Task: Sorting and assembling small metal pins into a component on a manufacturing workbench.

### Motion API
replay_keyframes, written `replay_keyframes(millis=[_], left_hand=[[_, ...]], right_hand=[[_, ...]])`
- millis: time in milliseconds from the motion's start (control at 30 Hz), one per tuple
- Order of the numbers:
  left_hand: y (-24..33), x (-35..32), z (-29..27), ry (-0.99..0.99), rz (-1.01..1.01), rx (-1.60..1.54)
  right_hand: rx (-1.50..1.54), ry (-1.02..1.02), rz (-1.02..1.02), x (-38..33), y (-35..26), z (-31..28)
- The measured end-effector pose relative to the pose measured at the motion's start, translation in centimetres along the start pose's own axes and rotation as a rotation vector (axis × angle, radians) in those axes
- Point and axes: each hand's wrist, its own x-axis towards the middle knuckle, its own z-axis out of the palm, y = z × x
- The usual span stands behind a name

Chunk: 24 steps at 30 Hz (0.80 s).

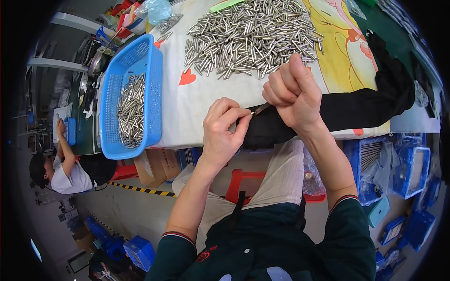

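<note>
My left hand (223,131) is closed in a pinch on a small metal pin (252,113), whose bright tip shows past the fingertips. My right hand (296,96) makes a fist with the thumb raised, gripping a thin blade (263,108). The blade's end meets or nearly meets the pin; its handle is hidden in the fist. Beneath both hands a black cloth (349,110) runs along the near table edge. Beyond them a large heap of silvery metal pins (251,35) is spread over the patterned tablecloth (176,110).
To the left stands a blue plastic basket (153,98) partly filled with similar pins (131,110). A clear plastic bag (159,11) lies behind it. Blue crates (408,171) are below the table at right. Another person (70,173) works at far left, near a cardboard box (157,166).
</note>
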Motion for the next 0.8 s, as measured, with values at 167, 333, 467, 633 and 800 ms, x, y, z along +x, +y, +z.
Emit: replay_keyframes(millis=[167, 333, 467, 633, 800], left_hand=[[-0.19, 0.08, 0.02, -0.023, -0.049, -0.036], [-0.28, 0.14, 0.02, -0.03, -0.081, -0.066], [-0.1, 0.14, -0.05, -0.027, -0.075, -0.051], [-0.16, 0.27, -0.02, -0.029, -0.075, -0.054], [-0.16, 0.42, 0.02, -0.037, -0.07, -0.061]], right_hand=[[-0.035, 0.002, 0.004, 0.04, -0.01, 0.07], [0.057, 0.032, -0.001, -0.11, 0.09, 0.03], [0.062, 0.073, -0.005, -0.14, 0.06, 0.11], [-0.005, 0.067, 0.013, -0.12, 0.09, 0.17], [-0.025, 0.049, 0.006, 0.1, 0.17, 0.37]])
